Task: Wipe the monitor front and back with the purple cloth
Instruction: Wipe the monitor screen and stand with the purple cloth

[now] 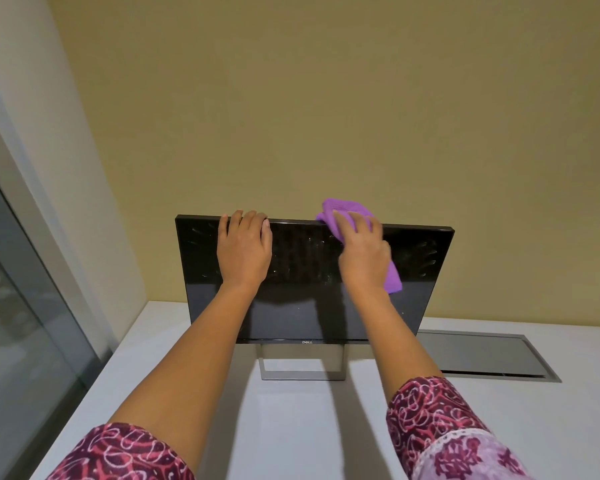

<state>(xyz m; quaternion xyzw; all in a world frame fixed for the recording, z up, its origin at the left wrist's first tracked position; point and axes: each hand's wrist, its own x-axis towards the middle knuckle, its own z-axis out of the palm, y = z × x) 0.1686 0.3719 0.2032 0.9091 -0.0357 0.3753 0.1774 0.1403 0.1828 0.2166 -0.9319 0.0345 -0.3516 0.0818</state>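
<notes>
A black monitor (302, 306) stands on a grey stand (302, 374) on the white desk, its dark, smudged screen facing me. My left hand (245, 249) grips the monitor's top edge left of centre, fingers curled over it. My right hand (362, 251) presses the purple cloth (347, 207) against the upper screen right of centre. The cloth bunches above the monitor's top edge, and a lower corner of it shows below my hand. The monitor's back is hidden.
The white desk (499, 427) runs to a yellow wall (326, 98) just behind the monitor. A grey recessed cable flap (482, 358) lies in the desk right of the stand. A glass panel and pale frame (21, 289) border the left side.
</notes>
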